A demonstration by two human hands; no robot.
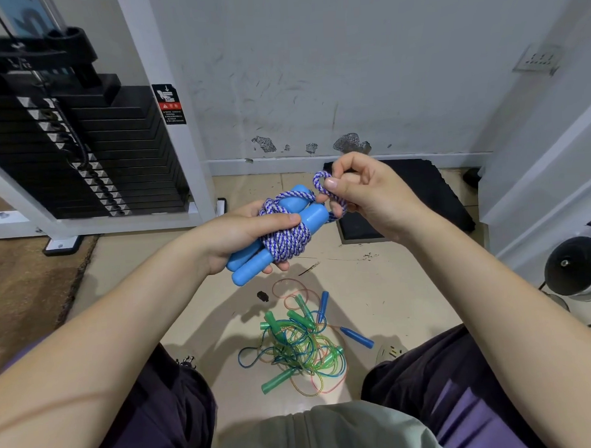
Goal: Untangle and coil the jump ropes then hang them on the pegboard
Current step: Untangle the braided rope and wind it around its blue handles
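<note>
My left hand (pixel 243 234) grips a jump rope with two light-blue handles (pixel 255 263), its blue-and-white braided cord (pixel 286 239) wound tightly around both handles. My right hand (pixel 364 193) pinches a small loop of that same cord (pixel 321 182) just above and right of the bundle. On the floor between my knees lies a tangled heap of thin green, blue and orange jump ropes (pixel 303 348) with green handles and dark-blue handles (pixel 356 336). No pegboard is in view.
A black weight stack (pixel 91 155) in a white frame stands at the left. A black mat (pixel 414 191) lies against the grey wall ahead. A chrome dumbbell end (pixel 577 265) sits at the right. My legs flank the rope heap.
</note>
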